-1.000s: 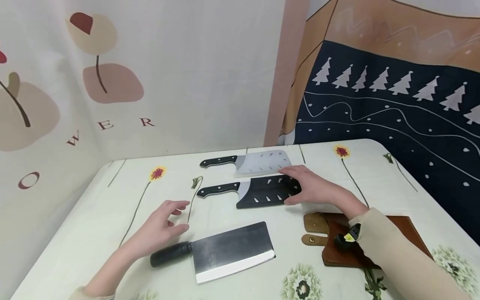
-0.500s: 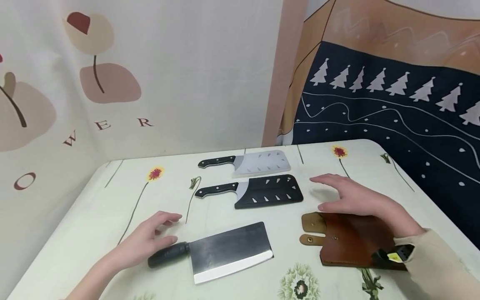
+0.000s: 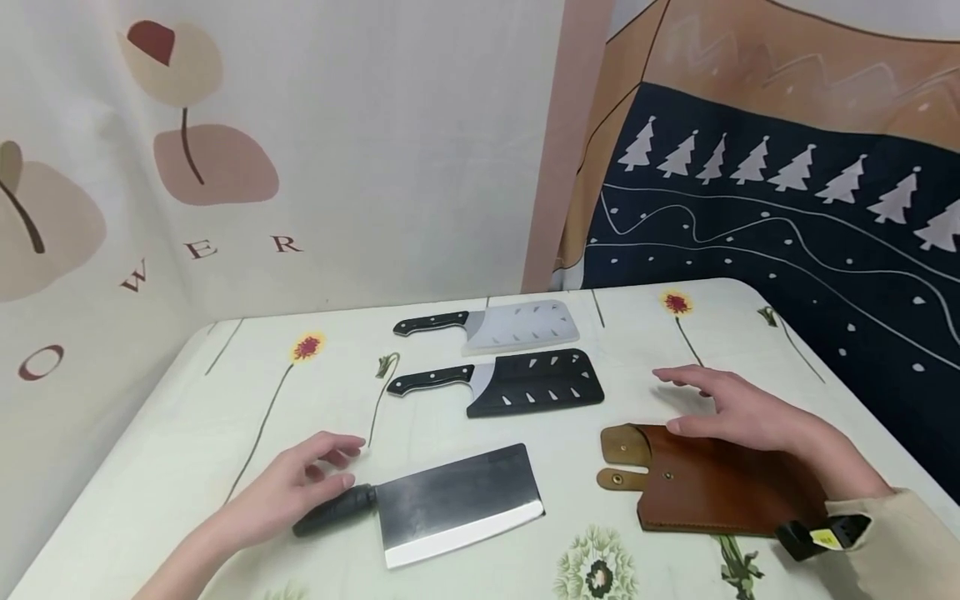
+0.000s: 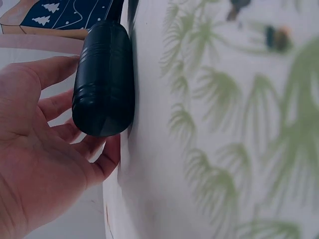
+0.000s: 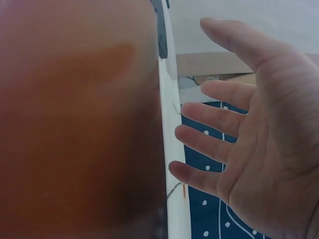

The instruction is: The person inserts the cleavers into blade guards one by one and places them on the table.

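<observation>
Our left hand [image 3: 288,492] lies open against the black handle of the bare cleaver [image 3: 450,504] at the table's [image 3: 187,433] near edge, not gripping it; our right hand [image 3: 738,412] hovers open, fingers spread, above the brown leather sheath [image 3: 712,487] just right of the blade

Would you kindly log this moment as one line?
left hand: open, at cleaver handle | right hand: open, over leather sheath | two sheathed knives beyond
</observation>
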The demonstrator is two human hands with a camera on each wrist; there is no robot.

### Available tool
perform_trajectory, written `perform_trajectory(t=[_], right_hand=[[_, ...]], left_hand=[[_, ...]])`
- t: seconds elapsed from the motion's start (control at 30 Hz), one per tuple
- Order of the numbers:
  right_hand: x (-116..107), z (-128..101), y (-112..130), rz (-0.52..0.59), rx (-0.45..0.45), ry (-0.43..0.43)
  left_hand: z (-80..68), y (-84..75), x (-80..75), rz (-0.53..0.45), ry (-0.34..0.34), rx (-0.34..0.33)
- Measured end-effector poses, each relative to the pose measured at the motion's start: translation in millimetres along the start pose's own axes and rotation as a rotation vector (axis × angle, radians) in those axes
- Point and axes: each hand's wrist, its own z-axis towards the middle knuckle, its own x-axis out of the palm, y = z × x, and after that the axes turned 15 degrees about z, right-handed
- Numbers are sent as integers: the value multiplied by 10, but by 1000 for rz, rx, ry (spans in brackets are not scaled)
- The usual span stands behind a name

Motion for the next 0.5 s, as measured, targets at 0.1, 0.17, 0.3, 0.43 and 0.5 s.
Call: perform_trajectory(t=[0.1, 0.17, 0.3, 0.43, 0.5], right_hand=[[18, -34, -32, 20, -3, -2], [32, -51, -47, 36, 2, 0], [59, -89, -69, 57, 14, 7], [73, -150, -88, 50, 12, 27], [76, -189, -101, 49, 14, 48]], left_hand=[[-4, -19, 5, -3, 4, 2], [-7, -29, 6, -5, 9, 0], [-14, -40, 3, -15, 44, -2], [-32, -48, -10, -31, 101, -14], [-42, -50, -14, -40, 120, -19]])
